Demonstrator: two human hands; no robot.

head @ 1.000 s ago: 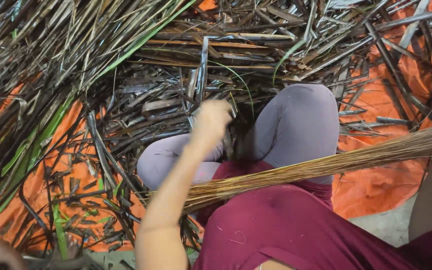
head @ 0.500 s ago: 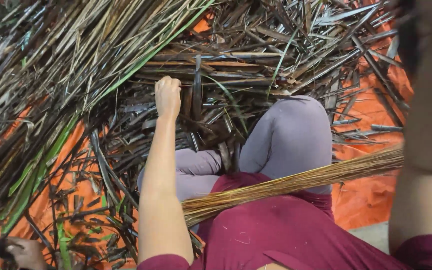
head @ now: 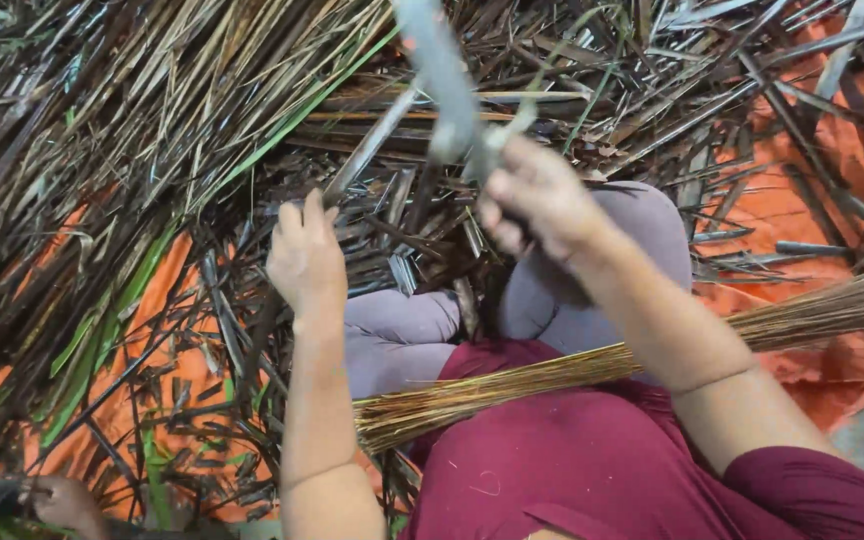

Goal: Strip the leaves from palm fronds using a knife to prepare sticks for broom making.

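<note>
My left hand (head: 304, 255) is closed around the lower end of a long grey-green leaf strip (head: 377, 140) that rises up and right from it. To its right, my right hand (head: 537, 195) grips the handle of a knife whose blurred grey blade (head: 437, 65) points toward the top of the view, crossing the strip near its upper end. Both hands hover over my bent knees in grey trousers (head: 402, 330). A bundle of thin tan sticks (head: 592, 370) lies across my lap, over my maroon top.
A deep heap of dry and green leaf strips (head: 132, 130) covers the left and top. It lies on an orange sheet (head: 782, 210) that shows at right and lower left. Another person's hand (head: 57, 500) is at the bottom left corner.
My right hand has swung in from the right edge with the knife, up to the strip. My left hand has stayed over the knees, gripping the strip.
</note>
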